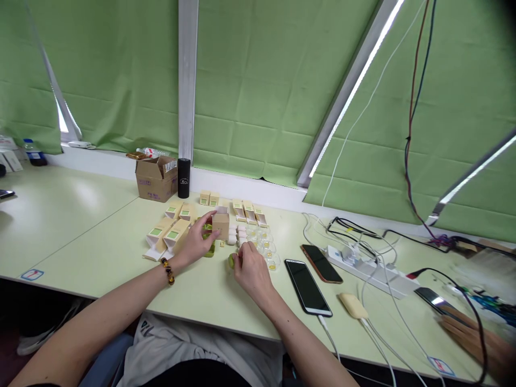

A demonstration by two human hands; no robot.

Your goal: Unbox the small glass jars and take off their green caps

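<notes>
My left hand grips a small open-topped cardboard box between thumb and fingers. My right hand is closed around a small green object, only partly visible at the fingertips. Green pieces lie just behind my left fingers. Between and beyond my hands stand small pale pinkish-white pieces. Rows of clear plastic cups with yellow inside sit right of them. Cream cartons with green labels lie with flaps open left of my left hand. More open cartons lie farther back.
A brown cardboard box and a black tumbler stand at the back. Two phones, one white-edged and one dark, lie right of my right hand. Beyond are a power strip, cables and another person's blurred hand.
</notes>
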